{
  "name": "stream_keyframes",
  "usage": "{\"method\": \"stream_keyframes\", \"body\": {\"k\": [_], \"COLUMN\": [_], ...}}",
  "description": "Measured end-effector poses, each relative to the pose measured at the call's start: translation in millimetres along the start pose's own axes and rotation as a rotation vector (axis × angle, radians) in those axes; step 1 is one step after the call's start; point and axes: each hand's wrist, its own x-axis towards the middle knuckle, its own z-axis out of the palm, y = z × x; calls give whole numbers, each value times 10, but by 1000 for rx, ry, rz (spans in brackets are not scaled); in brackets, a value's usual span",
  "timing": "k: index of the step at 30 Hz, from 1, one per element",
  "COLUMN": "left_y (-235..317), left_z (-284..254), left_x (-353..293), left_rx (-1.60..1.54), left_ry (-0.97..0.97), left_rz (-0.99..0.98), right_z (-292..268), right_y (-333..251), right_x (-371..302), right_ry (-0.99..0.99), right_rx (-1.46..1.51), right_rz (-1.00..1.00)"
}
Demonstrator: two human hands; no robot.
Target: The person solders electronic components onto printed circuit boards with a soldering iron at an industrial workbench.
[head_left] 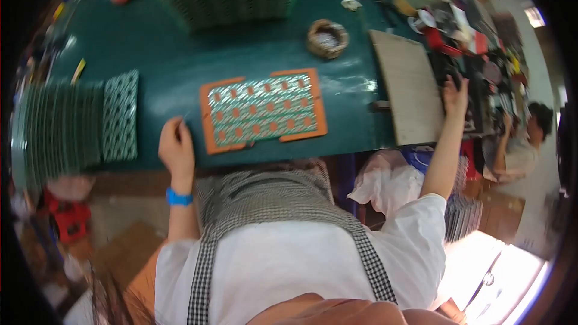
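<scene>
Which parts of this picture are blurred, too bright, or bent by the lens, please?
In the head view, the green stack at the top looks smeared; in the head view, white glare streaks the green panel within its orange frame; also in the head view, the lower-right floor area is washed out, and the table edge curves.

Washed-out glare at lower right, sheen on the green tabletop (352,108), slight blur.

Left hand (176,144) curled, right hand (456,96) outstretched sideways
</scene>
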Motion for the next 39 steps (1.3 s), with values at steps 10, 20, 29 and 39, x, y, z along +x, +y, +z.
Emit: {"method": "stream_keyframes", "body": {"k": [10, 20, 29, 39], "left_y": [103, 54, 1089, 1542], "left_z": [-439, -438, -1353, 794], "left_x": [-5, 379, 1068, 475], "left_rx": [-156, -321, -71, -154], "left_ry": [159, 160, 1134, -397], "left_rz": [-160, -39, 600, 313], "right_z": [471, 339, 1249, 2208], "right_y": [194, 186, 550, 1194], "right_x": [-1849, -1363, -2663, -2946], "right_ry": [417, 210, 25, -496], "right_rx": [-628, -1011, -1061, -708], "right_rz": [-1158, -665, -1135, -600]}}
